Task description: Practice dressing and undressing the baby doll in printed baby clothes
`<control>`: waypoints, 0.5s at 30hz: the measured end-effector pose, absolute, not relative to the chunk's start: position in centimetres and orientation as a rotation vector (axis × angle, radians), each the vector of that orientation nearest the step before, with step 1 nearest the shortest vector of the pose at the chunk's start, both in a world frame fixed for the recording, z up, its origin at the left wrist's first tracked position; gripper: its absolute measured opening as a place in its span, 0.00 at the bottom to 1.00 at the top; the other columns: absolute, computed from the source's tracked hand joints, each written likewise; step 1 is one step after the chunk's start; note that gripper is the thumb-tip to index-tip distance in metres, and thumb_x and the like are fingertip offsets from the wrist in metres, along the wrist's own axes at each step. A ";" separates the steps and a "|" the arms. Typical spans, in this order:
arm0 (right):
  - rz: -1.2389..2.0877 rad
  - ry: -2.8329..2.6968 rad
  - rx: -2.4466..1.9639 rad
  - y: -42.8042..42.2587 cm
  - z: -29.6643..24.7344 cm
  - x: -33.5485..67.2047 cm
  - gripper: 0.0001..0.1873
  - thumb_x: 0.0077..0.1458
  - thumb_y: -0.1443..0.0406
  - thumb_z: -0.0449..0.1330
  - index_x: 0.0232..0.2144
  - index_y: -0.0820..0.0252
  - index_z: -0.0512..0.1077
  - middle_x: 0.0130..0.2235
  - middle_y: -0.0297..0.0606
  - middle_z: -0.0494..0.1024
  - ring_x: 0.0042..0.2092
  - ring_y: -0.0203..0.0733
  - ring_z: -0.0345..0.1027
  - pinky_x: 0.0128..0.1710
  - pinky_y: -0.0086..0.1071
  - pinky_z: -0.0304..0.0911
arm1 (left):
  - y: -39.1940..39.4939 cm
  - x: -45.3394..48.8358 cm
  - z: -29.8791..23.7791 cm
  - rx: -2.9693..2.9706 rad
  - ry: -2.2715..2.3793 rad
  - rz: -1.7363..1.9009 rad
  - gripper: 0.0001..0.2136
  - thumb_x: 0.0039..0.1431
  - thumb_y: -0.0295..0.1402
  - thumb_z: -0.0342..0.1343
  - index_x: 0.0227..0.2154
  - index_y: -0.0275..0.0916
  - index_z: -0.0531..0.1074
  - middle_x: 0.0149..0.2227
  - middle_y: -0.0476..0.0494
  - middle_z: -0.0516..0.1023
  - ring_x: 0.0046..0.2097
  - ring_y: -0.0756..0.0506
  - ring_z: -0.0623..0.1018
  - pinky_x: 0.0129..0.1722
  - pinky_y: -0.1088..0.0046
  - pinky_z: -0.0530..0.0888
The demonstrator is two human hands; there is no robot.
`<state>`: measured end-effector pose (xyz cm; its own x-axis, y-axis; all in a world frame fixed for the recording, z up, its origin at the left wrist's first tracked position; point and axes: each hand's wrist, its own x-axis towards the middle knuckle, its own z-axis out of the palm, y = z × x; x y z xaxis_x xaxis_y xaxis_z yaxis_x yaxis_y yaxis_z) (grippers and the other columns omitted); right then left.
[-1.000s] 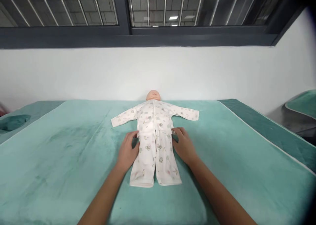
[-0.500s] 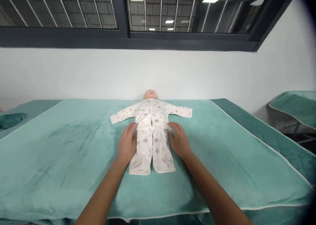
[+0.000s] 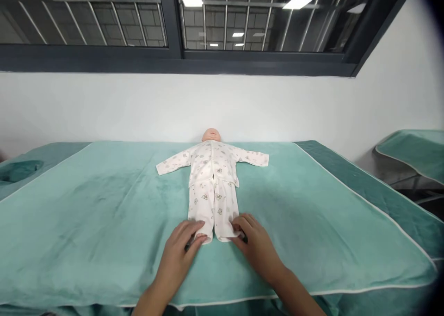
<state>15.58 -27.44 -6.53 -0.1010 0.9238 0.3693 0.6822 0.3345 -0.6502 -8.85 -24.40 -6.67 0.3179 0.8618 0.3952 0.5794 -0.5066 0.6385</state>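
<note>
A baby doll (image 3: 211, 134) in a white printed top (image 3: 212, 161) and matching baby trousers (image 3: 226, 205) lies on its back, head toward the wall and sleeves spread sideways. The cuff of the trouser leg on the left is between the thumb and fingers of my left hand (image 3: 180, 249). At the other leg, my right hand (image 3: 256, 244) pinches the outer side of the cuff. The top's hem overlaps the trousers' waist. No feet show at the cuffs.
A light green blanket (image 3: 104, 237) with white edging covers the bed, over a darker green cover (image 3: 378, 205). Behind the bed rises a white wall (image 3: 145, 103) with a dark-framed barred window (image 3: 263, 62). Another green-covered surface (image 3: 416, 151) stands at the right.
Both hands have moved from the sides of the trousers' waist down toward me, to the cuffs, and closed on them. The trouser legs are drawn in slightly at the bottom.
</note>
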 end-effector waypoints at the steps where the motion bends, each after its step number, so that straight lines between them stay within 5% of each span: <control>1: 0.424 -1.839 -1.404 -27.2 -6.0 15.5 0.03 0.57 0.64 0.60 0.33 0.54 0.68 0.34 0.36 0.72 0.36 0.44 0.67 0.35 0.35 0.63 | -24.5 -8.2 -6.2 2.171 1.278 1.062 0.10 0.61 0.37 0.54 0.45 0.50 0.73 0.41 0.44 0.77 0.42 0.43 0.77 0.41 0.67 0.74; 9: 0.522 -1.832 -1.300 -29.5 -4.9 17.5 0.07 0.60 0.66 0.55 0.29 0.56 0.65 0.32 0.33 0.67 0.31 0.37 0.62 0.31 0.30 0.57 | -26.6 -8.0 -5.0 2.101 1.144 1.028 0.06 0.63 0.35 0.51 0.37 0.48 0.73 0.37 0.45 0.76 0.40 0.44 0.75 0.40 0.68 0.71; 12: 0.723 -1.925 -1.325 -29.2 -5.1 19.1 0.08 0.59 0.61 0.59 0.29 0.56 0.67 0.32 0.32 0.70 0.31 0.37 0.63 0.32 0.30 0.58 | -25.3 -9.5 -5.6 1.975 1.178 0.996 0.11 0.64 0.39 0.48 0.33 0.44 0.74 0.36 0.44 0.77 0.40 0.43 0.75 0.41 0.68 0.71; 15: 0.793 -1.649 -1.275 -25.7 -4.7 20.4 0.13 0.62 0.54 0.53 0.35 0.55 0.71 0.38 0.36 0.74 0.39 0.41 0.68 0.41 0.33 0.63 | -21.7 -9.4 -5.3 1.681 1.333 1.181 0.17 0.65 0.46 0.46 0.40 0.42 0.74 0.44 0.42 0.77 0.44 0.43 0.75 0.47 0.68 0.71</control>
<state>20.44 -25.72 -4.68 -0.0855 0.9627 0.2565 0.4009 0.2689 -0.8757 -9.41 -21.66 -5.28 0.0637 0.9691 0.2383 0.3533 -0.2452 0.9028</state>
